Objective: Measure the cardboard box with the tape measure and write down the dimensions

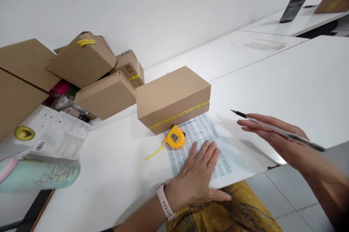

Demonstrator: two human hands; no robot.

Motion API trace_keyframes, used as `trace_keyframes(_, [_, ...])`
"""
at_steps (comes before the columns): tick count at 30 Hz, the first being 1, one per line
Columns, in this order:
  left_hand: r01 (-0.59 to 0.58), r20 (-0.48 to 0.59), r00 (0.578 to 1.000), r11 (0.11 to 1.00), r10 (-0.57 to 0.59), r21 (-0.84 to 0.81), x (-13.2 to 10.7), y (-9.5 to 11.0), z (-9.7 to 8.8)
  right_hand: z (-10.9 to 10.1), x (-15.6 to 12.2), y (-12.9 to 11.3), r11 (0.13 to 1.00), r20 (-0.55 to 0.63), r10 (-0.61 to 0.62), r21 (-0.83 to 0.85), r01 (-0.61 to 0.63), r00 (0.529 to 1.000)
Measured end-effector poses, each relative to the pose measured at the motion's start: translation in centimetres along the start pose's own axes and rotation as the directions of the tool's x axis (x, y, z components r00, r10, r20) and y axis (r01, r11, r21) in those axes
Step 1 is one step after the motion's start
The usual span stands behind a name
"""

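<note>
The left hand (196, 175) was laid palm down on a printed sheet (222, 159), its fingers stretched out and slightly spread, with nothing gripped by them; its thumb was extended sideways, near the counter's front edge. A pale pink strap (165, 203) was worn on that wrist. In the right hand (293, 150), raised to the right of the sheet, a pen (267, 125) was held slantwise along nearly straight fingers, its tip pointed left and clear of the counter (131, 166); how the thumb was placed could not be told.

The sheet was covered with rows of small print, too fine to be read. On its upper left part a yellow tape measure (175, 138) was seen, with a short length of its yellow blade (155, 153) drawn out to the left. Just behind it stood a cardboard box (173, 94), along whose front side a yellow strip (180, 115) was carried. More boxes (81, 59) were piled to the left, and a light green flask (54, 174) was seen lying near the counter's left edge.
</note>
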State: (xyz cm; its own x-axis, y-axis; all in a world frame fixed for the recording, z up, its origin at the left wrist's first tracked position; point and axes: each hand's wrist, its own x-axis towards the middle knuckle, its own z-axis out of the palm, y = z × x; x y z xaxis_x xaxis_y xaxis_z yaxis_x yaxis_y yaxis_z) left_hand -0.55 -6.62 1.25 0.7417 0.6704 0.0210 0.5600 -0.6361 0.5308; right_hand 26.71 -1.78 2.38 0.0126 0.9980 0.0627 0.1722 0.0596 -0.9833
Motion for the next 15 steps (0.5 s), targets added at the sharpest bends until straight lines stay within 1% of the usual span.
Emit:
trace_keyframes(2, [0.019,0.039,0.999,1.0,-0.019,0.0,0.8,-0.3,-0.2,0.3,-0.9,-0.2,0.998,-0.16,0.0,0.064,0.011,0.987])
trace_keyframes(3, [0.03,0.058,0.998,1.0,-0.03,0.009,1.2,-0.5,-0.4,0.6,-1.1,-0.2,0.994,-0.222,-0.013,0.103,0.037,0.975])
trace_keyframes(4, [0.038,0.079,0.996,0.999,-0.039,0.022,1.5,-0.5,-0.7,0.9,-1.1,-0.1,0.989,-0.272,-0.033,0.132,0.072,0.962])
trace_keyframes(5, [0.041,0.095,0.994,0.998,-0.045,0.038,1.8,-0.5,-1.0,1.3,-0.9,-0.1,0.982,-0.278,-0.04,0.165,0.089,0.96])
trace_keyframes(6, [0.044,0.107,0.993,0.997,-0.05,0.056,1.9,-0.5,-1.2,1.7,-0.5,0.0,0.976,-0.247,-0.028,0.202,0.08,0.969])
trace_keyframes(7, [0.045,0.116,0.992,0.996,-0.054,0.074,2.0,-0.4,-1.4,2.1,-0.1,0.0,0.969,-0.177,-0.002,0.243,0.045,0.984])
trace_keyframes(8, [0.047,0.124,0.991,0.995,-0.058,0.091,2.1,-0.3,-1.6,2.5,0.3,0.0,0.959,-0.078,0.027,0.285,-0.003,0.997])
trace_keyframes(9, [0.05,0.131,0.989,0.993,-0.063,0.103,2.1,-0.1,-1.6,2.8,0.7,0.0,0.945,0.023,0.052,0.322,-0.056,0.998])
trace_keyframes(11, [0.06,0.138,0.988,0.992,-0.075,0.109,2.1,0.0,-1.7,3.6,1.4,0.1,0.919,0.185,0.119,0.351,-0.178,0.976])
trace_keyframes(13, [0.07,0.143,0.986,0.993,-0.084,0.099,2.2,0.1,-1.7,4.3,2.0,0.4,0.909,0.257,0.216,0.3,-0.29,0.942])
trace_keyframes(14, [0.073,0.144,0.986,0.993,-0.086,0.091,2.2,0.1,-1.7,4.6,2.3,0.5,0.915,0.259,0.252,0.249,-0.316,0.932])
trace_keyframes(15, [0.075,0.146,0.986,0.994,-0.087,0.084,2.2,0.1,-1.8,4.8,2.5,0.7,0.931,0.244,0.261,0.191,-0.31,0.934])
